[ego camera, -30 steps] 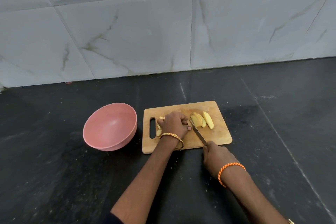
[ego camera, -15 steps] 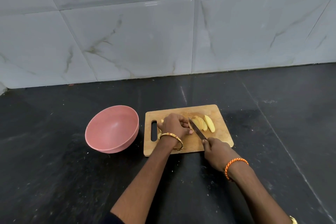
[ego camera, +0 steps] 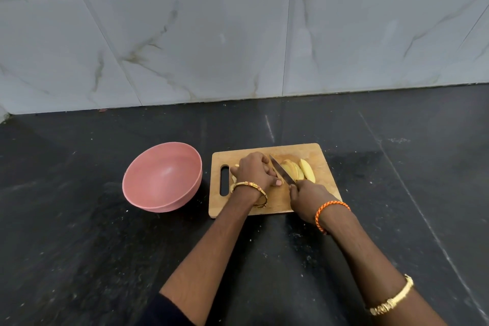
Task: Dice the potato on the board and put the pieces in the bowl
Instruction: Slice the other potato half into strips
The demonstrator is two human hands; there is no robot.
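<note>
We're mid-slice on the wooden board [ego camera: 272,206]: our left hand [ego camera: 255,171] curls down over the uncut potato [ego camera: 235,178], mostly hidden beneath it, while our right hand [ego camera: 308,196] is wrapped tight around the knife [ego camera: 281,169] handle. The blade runs near-right to far-left, edge sitting just right of our left fingertips [ego camera: 277,182]. Cut slices [ego camera: 299,171] fan out just right of the blade. The pink bowl [ego camera: 137,193], nothing in it yet, waits just left of the board, nearer our left hand
</note>
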